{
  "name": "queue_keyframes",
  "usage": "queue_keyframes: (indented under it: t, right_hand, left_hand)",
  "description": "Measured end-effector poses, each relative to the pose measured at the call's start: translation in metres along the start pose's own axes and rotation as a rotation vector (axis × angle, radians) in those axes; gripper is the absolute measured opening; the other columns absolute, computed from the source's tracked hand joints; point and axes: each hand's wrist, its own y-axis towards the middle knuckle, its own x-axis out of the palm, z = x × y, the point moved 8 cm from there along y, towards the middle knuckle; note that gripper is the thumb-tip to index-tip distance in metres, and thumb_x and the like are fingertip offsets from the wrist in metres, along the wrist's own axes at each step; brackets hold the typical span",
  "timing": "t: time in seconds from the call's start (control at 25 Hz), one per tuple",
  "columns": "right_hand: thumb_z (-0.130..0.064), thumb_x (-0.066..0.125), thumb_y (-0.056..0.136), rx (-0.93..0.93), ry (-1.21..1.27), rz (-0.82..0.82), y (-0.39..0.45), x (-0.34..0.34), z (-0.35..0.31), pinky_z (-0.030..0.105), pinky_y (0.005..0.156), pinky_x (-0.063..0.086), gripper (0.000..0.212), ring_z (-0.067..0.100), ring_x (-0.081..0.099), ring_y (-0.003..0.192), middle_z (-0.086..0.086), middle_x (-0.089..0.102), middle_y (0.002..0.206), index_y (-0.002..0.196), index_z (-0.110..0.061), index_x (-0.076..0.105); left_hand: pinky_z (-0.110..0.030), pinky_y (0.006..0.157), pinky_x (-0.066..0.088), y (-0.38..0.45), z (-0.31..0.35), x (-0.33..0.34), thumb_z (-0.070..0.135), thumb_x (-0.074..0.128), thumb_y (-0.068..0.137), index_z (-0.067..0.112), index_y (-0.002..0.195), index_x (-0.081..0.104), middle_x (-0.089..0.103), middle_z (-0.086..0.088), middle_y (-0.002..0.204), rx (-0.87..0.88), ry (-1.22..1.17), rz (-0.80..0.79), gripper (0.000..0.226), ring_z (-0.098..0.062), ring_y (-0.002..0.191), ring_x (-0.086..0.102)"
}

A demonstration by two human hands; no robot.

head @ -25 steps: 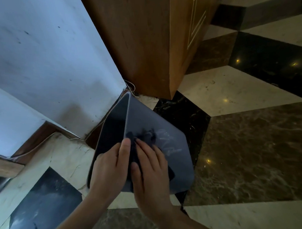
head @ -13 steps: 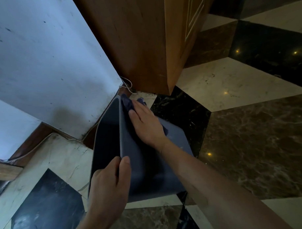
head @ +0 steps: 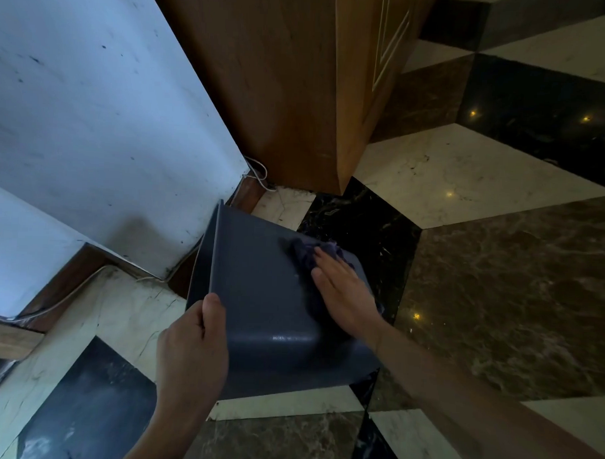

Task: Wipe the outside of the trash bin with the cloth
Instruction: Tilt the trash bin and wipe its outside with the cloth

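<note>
In the head view, a dark grey plastic trash bin (head: 271, 297) is tipped on its side over the patterned marble floor (head: 498, 287), close to a white wall (head: 109, 136) and the corner of a wooden cabinet (head: 299, 92), its open mouth turned toward the wall. The rim at the near corner is gripped by the left hand (head: 192, 356), thumb laid over the edge and fingers curled behind it, out of sight. A crumpled purple cloth (head: 310, 252) is pressed against the upturned side wall by the right hand (head: 343, 292), whose fingers are flat and extended, nothing being pinched. For a good wipe, firm even pressure is likely best kept through the whole palm, the strokes overlapped along the wall and carried round the rounded corners, while the rim is held steady so the light bin is not pushed away; the other faces are probably reached by turning it.
</note>
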Motion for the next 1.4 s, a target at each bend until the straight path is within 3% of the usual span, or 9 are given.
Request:
queue_keyframes:
  t: [0.16, 0.32, 0.48, 0.64, 0.84, 1.0, 1.12, 1.28, 1.4]
  right_hand:
    - [-0.046, 0.027, 0.104, -0.215, 0.016, -0.036, -0.052, 0.013, -0.058, 0.045, 0.12, 0.022, 0.047, 0.013, 0.023, 0.15, -0.019, 0.034, 0.158, 0.15, -0.037, 0.038]
    - [-0.044, 0.027, 0.105, -0.389, -0.006, -0.103, -0.086, 0.031, -0.117, 0.037, 0.122, 0.013, 0.049, 0.011, 0.014, 0.152, -0.02, 0.027, 0.161, 0.153, -0.036, 0.028]
    - [-0.048, 0.032, 0.103, -0.434, -0.109, -0.009, -0.088, 0.03, -0.121, 0.034, 0.12, 0.021, 0.053, 0.011, 0.02, 0.151, -0.017, 0.03, 0.161, 0.154, -0.034, 0.028]
    - [-0.054, 0.028, 0.101, -0.233, -0.149, 0.073, -0.06, 0.019, -0.056, 0.036, 0.118, 0.028, 0.053, 0.008, 0.028, 0.147, -0.019, 0.035, 0.157, 0.151, -0.037, 0.033]
    - [-0.048, 0.035, 0.103, -0.022, -0.055, 0.184, -0.041, -0.005, 0.025, 0.032, 0.119, 0.024, 0.049, 0.007, 0.028, 0.147, -0.015, 0.037, 0.157, 0.15, -0.035, 0.037]
    - [-0.039, 0.035, 0.105, 0.274, 0.227, 0.259, -0.029, -0.01, 0.086, 0.032, 0.115, 0.03, 0.046, 0.018, 0.04, 0.141, -0.006, 0.045, 0.152, 0.149, -0.027, 0.041]
    - [-0.038, 0.035, 0.105, 0.435, 0.392, 0.292, -0.016, -0.009, 0.109, 0.036, 0.101, 0.042, 0.04, 0.025, 0.056, 0.123, 0.004, 0.059, 0.136, 0.14, -0.027, 0.05]
    - [-0.036, 0.034, 0.106, 0.428, 0.419, 0.296, 0.004, -0.023, 0.089, 0.03, 0.089, 0.039, 0.037, 0.02, 0.057, 0.107, 0.001, 0.061, 0.12, 0.136, -0.028, 0.054]
    - [-0.033, 0.037, 0.106, 0.296, 0.363, 0.318, 0.011, -0.031, 0.049, 0.03, 0.1, 0.038, 0.038, 0.026, 0.054, 0.126, 0.007, 0.06, 0.135, 0.138, -0.026, 0.054]
  left_hand:
    - [-0.031, 0.045, 0.021, -0.005, -0.006, 0.0, 0.018, 0.037, 0.099, 0.012, 0.049, 0.024, 0.029, -0.003, 0.043, -0.005, 0.002, -0.003, 0.053, -0.02, 0.044, 0.028]
    - [-0.033, 0.046, 0.026, -0.002, -0.01, 0.003, 0.016, 0.037, 0.099, 0.007, 0.05, 0.037, 0.043, -0.009, 0.045, -0.006, -0.009, -0.022, 0.049, -0.022, 0.046, 0.039]
    - [-0.033, 0.046, 0.027, 0.001, -0.007, 0.002, 0.016, 0.038, 0.098, 0.007, 0.049, 0.039, 0.045, -0.009, 0.044, 0.016, 0.002, -0.04, 0.049, -0.022, 0.046, 0.041]
    - [-0.032, 0.045, 0.023, 0.008, -0.004, -0.001, 0.018, 0.039, 0.098, 0.011, 0.048, 0.025, 0.03, -0.002, 0.041, 0.039, 0.042, -0.059, 0.053, -0.021, 0.042, 0.029]
    - [-0.026, 0.046, 0.02, 0.01, 0.0, 0.003, 0.018, 0.039, 0.099, 0.015, 0.047, 0.024, 0.026, 0.003, 0.036, 0.101, 0.06, -0.093, 0.054, -0.012, 0.038, 0.026]
    - [-0.024, 0.041, 0.02, 0.001, 0.01, 0.016, 0.024, 0.04, 0.098, 0.022, 0.048, 0.026, 0.048, 0.013, 0.041, 0.244, 0.111, -0.171, 0.052, -0.008, 0.043, 0.045]
    - [-0.022, 0.038, 0.022, -0.007, 0.015, 0.027, 0.043, 0.031, 0.092, 0.025, 0.051, 0.03, 0.037, 0.001, 0.034, 0.331, 0.158, -0.232, 0.045, -0.012, 0.043, 0.048]
    - [-0.018, 0.035, 0.03, -0.017, 0.022, 0.034, 0.045, 0.025, 0.089, 0.029, 0.053, 0.029, 0.03, 0.006, 0.033, 0.413, 0.165, -0.257, 0.039, -0.016, 0.051, 0.054]
    - [-0.016, 0.04, 0.036, -0.017, 0.022, 0.034, 0.044, 0.026, 0.089, 0.029, 0.053, 0.027, 0.029, 0.005, 0.033, 0.43, 0.146, -0.238, 0.039, -0.013, 0.044, 0.049]
